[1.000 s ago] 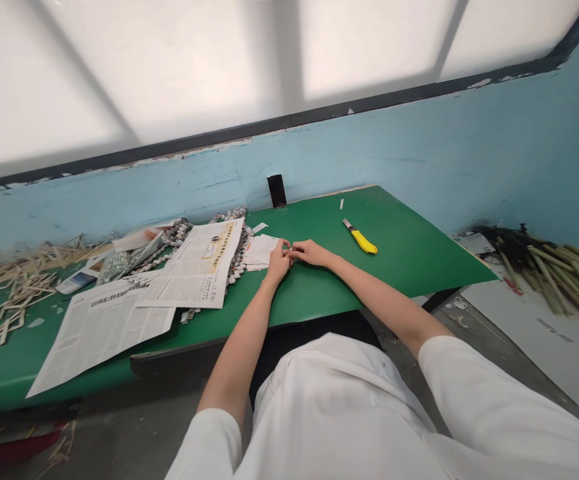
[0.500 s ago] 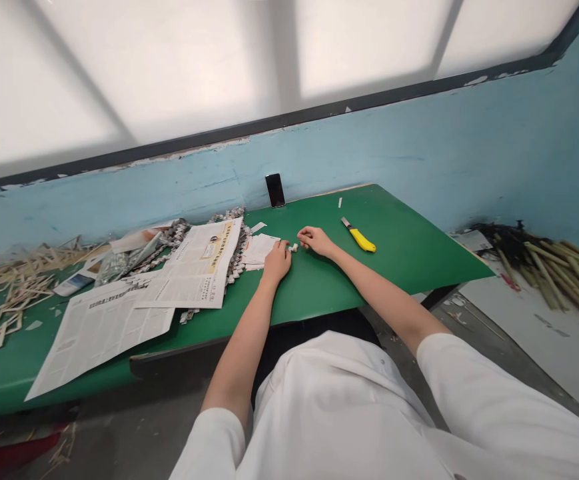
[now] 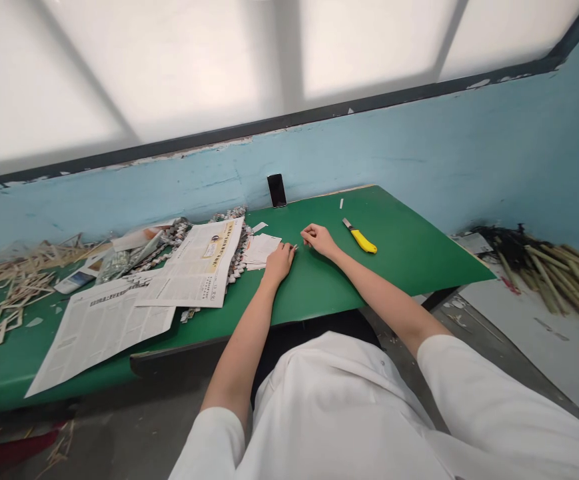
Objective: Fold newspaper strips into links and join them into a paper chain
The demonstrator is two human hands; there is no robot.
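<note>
My left hand [image 3: 279, 262] rests on the green tabletop at the right edge of a pile of white paper slips [image 3: 258, 252]. Its fingers are closed over a small folded piece of paper [image 3: 296, 247], of which only a bit shows past the fingertips. Just to the right, apart from it, my right hand [image 3: 320, 241] has thumb and fingers drawn together in a pinch. Whatever may be between them is too small to make out. A yellow-handled knife [image 3: 363, 241] lies to the right of that hand, its blade pointing toward the wall.
Newspaper sheets [image 3: 196, 267] cover woven folded-paper strips [image 3: 234, 272] on the left. A phone [image 3: 276, 191] leans on the wall. Thin wooden frames [image 3: 6, 320] lie at far left. Cut stalks [image 3: 564, 267] are piled on the right, beyond the green table [image 3: 419, 243].
My left fingers have moved slightly right and now cover most of the folded paper piece that lay at their tips. My right hand stays pinched, nearly in place.
</note>
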